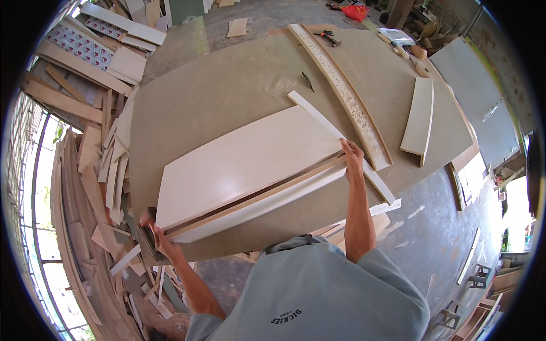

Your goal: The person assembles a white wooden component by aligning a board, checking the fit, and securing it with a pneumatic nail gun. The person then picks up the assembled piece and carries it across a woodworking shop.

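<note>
A wide white panel (244,159) lies on the large grey-brown worktable in front of me. Along its near edge runs a second white board (267,203) with a raw wood edge, tilted, and a dark gap shows between the two. My left hand (163,243) is closed on the left end of this board. At its right end, my right hand (352,156) grips the corner, thumb toward the panel. A narrow white strip (318,117) passes along the panel's right end, beside my right hand. Near my left hand is a dark, blurred object (148,217) I cannot make out.
On the worktable (199,102), a long wooden channel (347,94) lies right of the panel. Pliers (329,37), a slim dark tool (307,81) and an angled white piece (419,119) are farther off. Stacked wood offcuts (91,187) crowd the left side.
</note>
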The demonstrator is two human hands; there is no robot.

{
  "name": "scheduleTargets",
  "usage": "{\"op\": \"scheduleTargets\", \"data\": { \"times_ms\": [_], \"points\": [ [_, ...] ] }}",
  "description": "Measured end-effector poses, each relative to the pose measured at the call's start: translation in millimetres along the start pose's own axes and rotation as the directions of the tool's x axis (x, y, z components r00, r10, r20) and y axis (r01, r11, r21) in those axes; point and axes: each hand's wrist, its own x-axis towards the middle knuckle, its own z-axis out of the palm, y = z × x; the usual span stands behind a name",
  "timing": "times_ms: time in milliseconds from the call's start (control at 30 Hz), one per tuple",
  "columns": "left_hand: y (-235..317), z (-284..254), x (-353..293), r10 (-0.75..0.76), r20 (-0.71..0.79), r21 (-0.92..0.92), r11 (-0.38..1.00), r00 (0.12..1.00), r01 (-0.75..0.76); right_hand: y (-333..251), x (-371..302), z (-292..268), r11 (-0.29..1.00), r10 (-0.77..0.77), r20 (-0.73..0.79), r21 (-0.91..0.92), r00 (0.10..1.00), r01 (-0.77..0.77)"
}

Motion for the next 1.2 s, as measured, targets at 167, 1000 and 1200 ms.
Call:
{"op": "scheduleTargets", "data": {
  "times_ms": [167, 1000, 1200],
  "points": [
    [-18, 1, 18, -0.076, -0.01, -0.086, 0.994, 0.997, 0.075, 25, 14, -10, 0.996, 0.087, -0.185, -0.014, 0.979, -0.091],
    [-6, -1, 17, -0.095, -0.09, -0.115, 0.99, 0.991, 0.084, 34, 28, 38, 0.96, 0.165, -0.451, 0.278, 0.877, -0.038],
    [-3, 30, 11, -0.074, -0.155, -0.14, 0.989, 0.985, 0.053, 48, 37, 29, 0.939, 0.042, -0.508, 0.315, 0.86, 0.139]
  ]
}}
